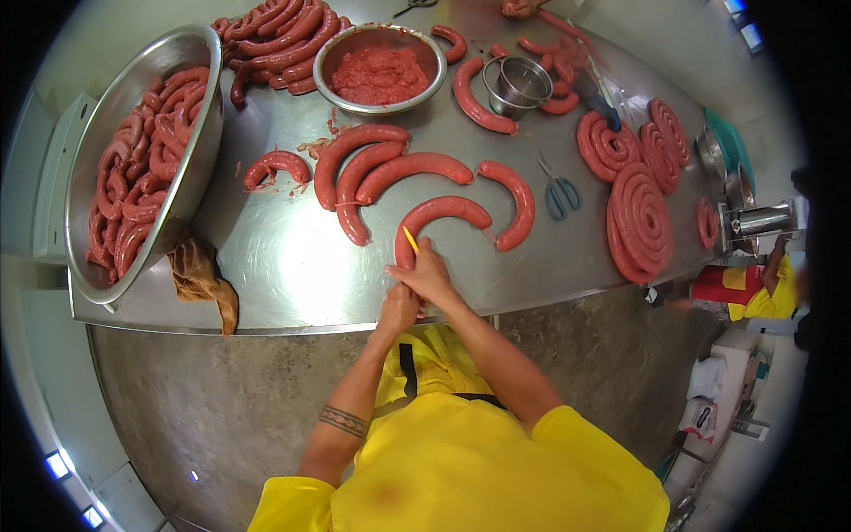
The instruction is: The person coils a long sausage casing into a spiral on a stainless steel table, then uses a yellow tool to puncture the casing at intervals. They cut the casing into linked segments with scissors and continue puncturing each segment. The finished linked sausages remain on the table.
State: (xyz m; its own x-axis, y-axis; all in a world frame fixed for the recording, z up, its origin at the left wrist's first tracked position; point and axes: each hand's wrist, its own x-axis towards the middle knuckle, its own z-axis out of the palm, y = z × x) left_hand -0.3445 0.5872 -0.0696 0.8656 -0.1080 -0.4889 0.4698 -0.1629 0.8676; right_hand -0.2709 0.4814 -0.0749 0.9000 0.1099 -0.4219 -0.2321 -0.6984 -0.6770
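A thick raw sausage (448, 209) curves over the steel table toward me, its near end running down between my hands. My left hand (401, 308) is closed around that end at the table's front edge; the very tip is hidden by the fingers. Just above it my right hand (428, 273) lies against the sausage, fingers bent. A slim yellow stick-like tool (410, 238) pokes up from the right hand; its lower part is covered. Beyond lie three overlapping sausages (363, 168), with a single curved sausage (514, 206) to the right and a short one (277, 167) to the left.
A large steel tub (215, 133) of sausages stands left, beside a brown cloth (202, 275). Farther back are a bowl of ground meat (379, 75), a sausage pile (288, 44) and a steel cup (519, 86). Scissors (562, 195) and coiled sausages (640, 222) lie right; another person (771, 288) is beyond.
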